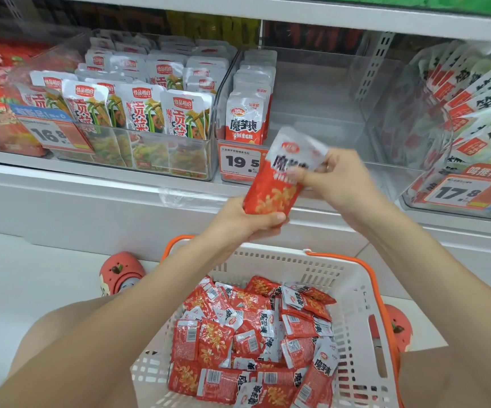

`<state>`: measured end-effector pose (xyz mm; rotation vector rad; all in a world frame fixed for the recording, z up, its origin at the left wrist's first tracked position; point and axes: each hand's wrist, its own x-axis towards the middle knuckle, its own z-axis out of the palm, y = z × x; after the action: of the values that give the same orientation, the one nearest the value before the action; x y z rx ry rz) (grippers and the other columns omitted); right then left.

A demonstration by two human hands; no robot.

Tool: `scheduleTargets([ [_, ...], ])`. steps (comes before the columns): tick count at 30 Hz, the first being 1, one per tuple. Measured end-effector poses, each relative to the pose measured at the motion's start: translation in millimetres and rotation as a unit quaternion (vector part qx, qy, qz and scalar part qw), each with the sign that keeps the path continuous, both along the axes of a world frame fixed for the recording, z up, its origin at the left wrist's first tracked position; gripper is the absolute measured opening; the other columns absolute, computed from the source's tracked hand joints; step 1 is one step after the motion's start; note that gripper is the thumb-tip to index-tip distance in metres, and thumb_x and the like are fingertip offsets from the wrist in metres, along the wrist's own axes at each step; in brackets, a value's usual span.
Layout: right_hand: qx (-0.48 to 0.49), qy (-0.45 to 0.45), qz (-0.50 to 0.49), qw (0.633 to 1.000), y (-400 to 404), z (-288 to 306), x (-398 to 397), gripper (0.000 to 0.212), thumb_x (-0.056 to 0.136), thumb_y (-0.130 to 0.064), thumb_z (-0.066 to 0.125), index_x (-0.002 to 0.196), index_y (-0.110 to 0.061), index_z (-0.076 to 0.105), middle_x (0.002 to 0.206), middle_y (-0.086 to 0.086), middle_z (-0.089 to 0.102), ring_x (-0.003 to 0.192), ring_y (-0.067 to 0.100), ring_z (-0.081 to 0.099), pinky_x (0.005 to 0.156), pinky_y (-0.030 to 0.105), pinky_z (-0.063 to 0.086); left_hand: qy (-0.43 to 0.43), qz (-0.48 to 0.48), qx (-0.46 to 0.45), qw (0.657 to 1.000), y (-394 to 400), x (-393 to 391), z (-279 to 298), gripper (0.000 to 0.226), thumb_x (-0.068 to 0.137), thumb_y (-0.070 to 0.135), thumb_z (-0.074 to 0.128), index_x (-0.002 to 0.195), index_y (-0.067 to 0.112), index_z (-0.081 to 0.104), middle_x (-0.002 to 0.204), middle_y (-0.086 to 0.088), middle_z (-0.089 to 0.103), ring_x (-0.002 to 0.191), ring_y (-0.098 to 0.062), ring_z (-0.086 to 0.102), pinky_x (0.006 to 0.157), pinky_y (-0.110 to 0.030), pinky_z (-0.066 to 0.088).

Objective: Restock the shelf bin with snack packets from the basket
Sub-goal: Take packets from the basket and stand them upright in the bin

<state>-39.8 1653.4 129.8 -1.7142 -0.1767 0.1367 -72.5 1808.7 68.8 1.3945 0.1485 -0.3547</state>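
Now both hands held a small stack of packets just above the basket: left hand gripped the bottom, right hand pinched the top. Best to square them, then stand them upright in the clear bin, beside its one row.

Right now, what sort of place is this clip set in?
Most likely a shop aisle: clear shelf bins of snack packets, printed price tags on the shelf edge, and a white shopping basket on the floor.
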Motion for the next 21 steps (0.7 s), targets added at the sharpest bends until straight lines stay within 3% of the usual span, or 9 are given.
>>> scheduleTargets([
  [2, 0.021, -0.080, -0.052, 0.995, 4.4, 18.7, 15.9, 0.017, 0.081, 0.002, 0.070, 0.089, -0.012, 0.066, 0.074, -0.002, 0.073, 0.071, 0.011, 0.068, 0.071, 0.034, 0.060, -0.084, 0.014, 0.131, 0.988, 13.4, 18.3, 3.3, 0.033, 0.076, 0.008, 0.077, 0.105, 0.013, 0.061, 0.104, -0.003, 0.070, 0.095, -0.017, 0.067, 0.079, -0.026, 0.056],
  [4, 0.013, -0.166, -0.107, 0.980, 11.6, 38.5, 38.7, 0.018, 0.078, -0.006, 0.075, 0.090, -0.017, 0.067, 0.087, 0.009, 0.073, 0.082, 0.020, 0.069, 0.076, 0.046, 0.059, -0.168, 0.015, 0.297, 0.940, 30.4, 33.4, 6.9, 0.030, 0.076, 0.008, 0.077, 0.098, 0.018, 0.060, 0.100, 0.006, 0.065, 0.090, -0.013, 0.062, 0.076, -0.016, 0.050],
  [6, -0.025, -0.230, -0.136, 0.963, 23.3, 50.6, 62.1, 0.016, 0.075, -0.015, 0.077, 0.083, -0.027, 0.068, 0.088, 0.003, 0.074, 0.084, 0.016, 0.071, 0.074, 0.040, 0.059, -0.213, 0.026, 0.380, 0.900, 41.8, 43.0, 7.1, 0.029, 0.076, 0.001, 0.073, 0.094, 0.020, 0.060, 0.090, 0.014, 0.061, 0.081, -0.002, 0.057, 0.070, -0.006, 0.041],
  [9, -0.127, -0.228, -0.120, 0.958, 50.9, 36.0, 89.0, 0.018, 0.078, -0.014, 0.076, 0.094, -0.021, 0.071, 0.083, -0.008, 0.068, 0.067, -0.005, 0.060, 0.064, 0.018, 0.051, -0.243, 0.029, 0.415, 0.876, 45.6, 51.0, 3.7, 0.029, 0.075, -0.007, 0.065, 0.093, 0.015, 0.063, 0.083, 0.017, 0.059, 0.079, 0.005, 0.057, 0.072, -0.003, 0.040],
  [11, -0.166, -0.159, -0.070, 0.971, 65.5, 13.0, 100.0, 0.015, 0.078, -0.013, 0.077, 0.093, -0.013, 0.073, 0.084, 0.000, 0.071, 0.069, 0.004, 0.064, 0.070, 0.029, 0.057, -0.265, 0.005, 0.452, 0.852, 45.6, 54.7, -2.5, 0.031, 0.074, -0.007, 0.063, 0.099, 0.013, 0.064, 0.094, 0.007, 0.062, 0.092, -0.011, 0.059, 0.082, -0.017, 0.044],
  [13, -0.241, -0.120, -0.031, 0.963, 72.5, -1.0, 104.3, 0.017, 0.077, -0.016, 0.079, 0.087, -0.005, 0.072, 0.087, 0.011, 0.073, 0.079, 0.020, 0.069, 0.075, 0.042, 0.057, -0.273, -0.004, 0.468, 0.841, 47.1, 58.5, -6.3, 0.034, 0.074, -0.006, 0.062, 0.102, 0.012, 0.064, 0.103, 0.000, 0.064, 0.096, -0.017, 0.058, 0.088, -0.028, 0.046],
  [17, -0.296, -0.063, 0.011, 0.953, 70.5, 5.5, 115.4, 0.025, 0.078, -0.024, 0.079, 0.095, -0.007, 0.070, 0.094, 0.005, 0.071, 0.088, 0.021, 0.066, 0.080, 0.037, 0.054, -0.273, -0.009, 0.476, 0.836, 50.1, 60.3, -9.1, 0.037, 0.075, -0.006, 0.062, 0.107, 0.013, 0.062, 0.107, -0.003, 0.063, 0.097, -0.017, 0.057, 0.088, -0.033, 0.048],
  [21, -0.401, -0.062, 0.037, 0.913, 65.3, 7.0, 121.4, 0.035, 0.084, -0.037, 0.070, 0.094, -0.005, 0.060, 0.087, 0.007, 0.064, 0.080, 0.024, 0.059, 0.061, 0.030, 0.042, -0.268, -0.013, 0.482, 0.834, 49.4, 60.0, -11.0, 0.039, 0.075, -0.005, 0.061, 0.109, 0.014, 0.061, 0.108, -0.003, 0.061, 0.098, -0.017, 0.056, 0.088, -0.036, 0.048],
])
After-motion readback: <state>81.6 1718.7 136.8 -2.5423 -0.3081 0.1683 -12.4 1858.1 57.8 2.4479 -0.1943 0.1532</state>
